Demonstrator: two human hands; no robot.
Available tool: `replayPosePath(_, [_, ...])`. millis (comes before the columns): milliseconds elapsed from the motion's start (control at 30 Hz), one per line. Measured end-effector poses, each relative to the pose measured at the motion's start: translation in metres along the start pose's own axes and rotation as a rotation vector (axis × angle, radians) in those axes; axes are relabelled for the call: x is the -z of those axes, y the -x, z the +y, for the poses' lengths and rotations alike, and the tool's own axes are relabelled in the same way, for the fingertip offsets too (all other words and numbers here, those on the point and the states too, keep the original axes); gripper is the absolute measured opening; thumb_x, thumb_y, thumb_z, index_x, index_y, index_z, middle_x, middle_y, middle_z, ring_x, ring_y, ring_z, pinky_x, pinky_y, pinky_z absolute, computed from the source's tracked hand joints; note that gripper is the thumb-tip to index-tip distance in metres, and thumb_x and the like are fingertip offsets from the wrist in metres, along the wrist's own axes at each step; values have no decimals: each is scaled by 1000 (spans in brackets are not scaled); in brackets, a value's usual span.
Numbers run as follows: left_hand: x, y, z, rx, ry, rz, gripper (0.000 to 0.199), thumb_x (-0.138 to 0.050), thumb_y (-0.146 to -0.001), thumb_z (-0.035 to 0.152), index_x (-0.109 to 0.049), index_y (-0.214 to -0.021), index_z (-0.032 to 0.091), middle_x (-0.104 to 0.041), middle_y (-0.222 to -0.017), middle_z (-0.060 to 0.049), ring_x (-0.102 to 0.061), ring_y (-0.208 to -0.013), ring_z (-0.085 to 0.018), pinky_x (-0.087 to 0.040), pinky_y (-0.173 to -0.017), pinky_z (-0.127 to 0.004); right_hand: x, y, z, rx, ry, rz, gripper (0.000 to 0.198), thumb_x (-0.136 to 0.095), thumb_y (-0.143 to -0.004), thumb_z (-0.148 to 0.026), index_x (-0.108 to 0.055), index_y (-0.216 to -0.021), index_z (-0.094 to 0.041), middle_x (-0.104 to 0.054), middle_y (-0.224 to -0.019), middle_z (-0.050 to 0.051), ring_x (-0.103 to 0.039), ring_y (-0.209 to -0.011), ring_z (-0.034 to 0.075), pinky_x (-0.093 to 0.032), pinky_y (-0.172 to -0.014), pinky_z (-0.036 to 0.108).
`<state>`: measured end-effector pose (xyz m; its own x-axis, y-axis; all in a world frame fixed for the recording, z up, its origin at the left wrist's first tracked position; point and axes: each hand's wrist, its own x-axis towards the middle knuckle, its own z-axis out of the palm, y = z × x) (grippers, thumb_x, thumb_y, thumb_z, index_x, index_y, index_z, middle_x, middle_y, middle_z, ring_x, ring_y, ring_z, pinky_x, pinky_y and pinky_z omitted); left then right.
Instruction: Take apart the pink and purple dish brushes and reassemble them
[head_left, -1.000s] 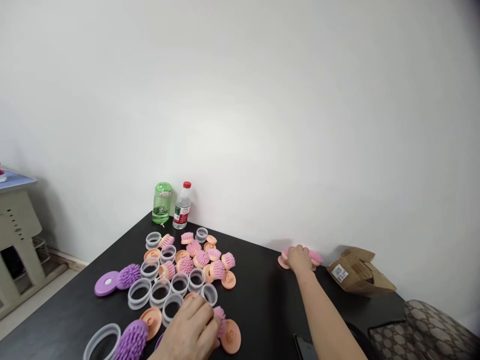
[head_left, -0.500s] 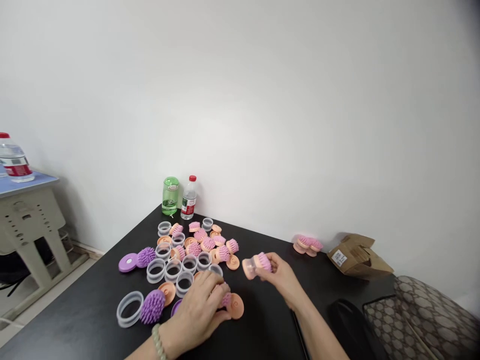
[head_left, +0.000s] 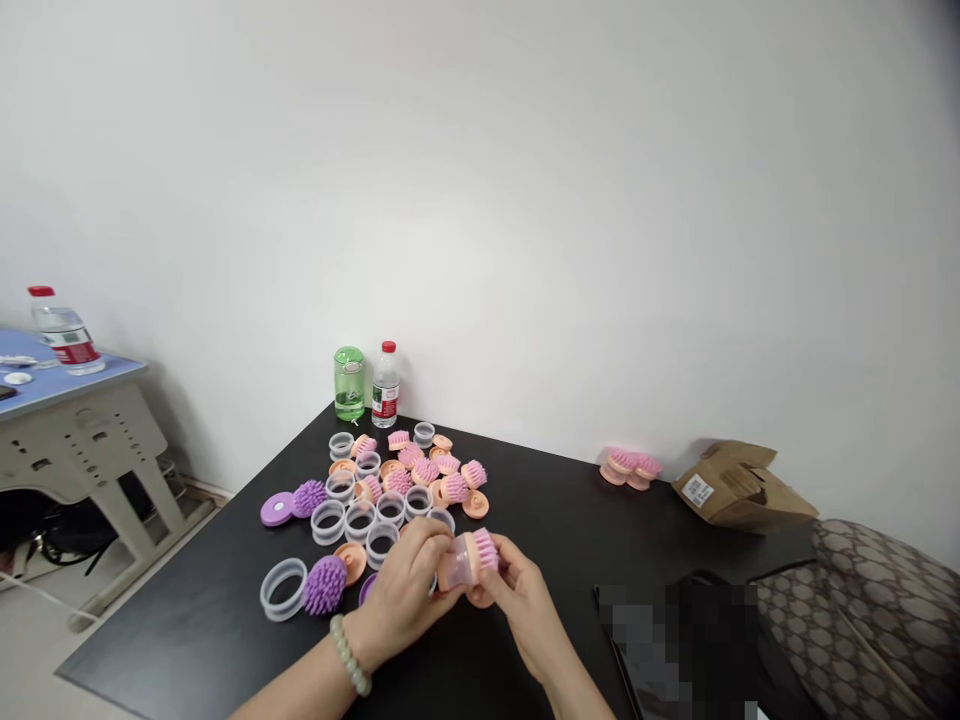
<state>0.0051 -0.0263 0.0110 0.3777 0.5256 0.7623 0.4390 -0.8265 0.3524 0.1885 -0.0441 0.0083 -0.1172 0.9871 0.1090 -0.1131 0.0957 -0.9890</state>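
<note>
Between my hands, just above the table, is a scalp massage brush with pink bristles, a clear ring and a peach cap. My left hand, wearing a beaded bracelet, is closed on its peach end. My right hand pinches the pink bristle end. Below the brush, a peach disc shows in part. Left of my hands lie several clear rings, pink bristle heads and peach caps. A purple bristle head rests beside a larger clear ring.
A green bottle and a water bottle stand at the far corner by the wall. Several pink brushes sit to the right, near a brown paper bag. A patterned cloth item is at far right.
My right hand has brought the brush left and down to my left hand, which has come off the pink bristle head on the table and now grips the brush too. The view has shifted slightly.
</note>
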Motion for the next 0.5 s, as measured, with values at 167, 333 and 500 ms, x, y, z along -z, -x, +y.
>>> replayPosePath(167, [0,-1,4,-63,-7,-15,22,-64,-87,14,-50,-102,20,-64,-99,-7,-62,-87,-21,-53,-78,-37,5,10,-3,50,101,11,32,-74,-81,-47,-69,-98,-20,-65,-84,2,-60,-77,18,-50,-70,28])
replayPosePath(333, [-1,-2,3,-39,-11,6,24,-69,-85,21,-50,-99,21,-65,-95,-6,-62,-84,-21,-52,-76,-36,10,11,0,157,101,-65,54,-79,-77,-38,-60,-126,-27,-63,-128,8,-60,-118,28,-48,-101,39])
replayPosePath(500, [0,-4,3,-133,-45,-3,17,-63,-88,16,-51,-98,19,-65,-96,-7,-61,-82,-20,-48,-77,-38,12,10,7,55,164,4,53,-78,-76,-37,-59,-124,-25,-68,-113,8,-68,-101,27,-54,-90,39])
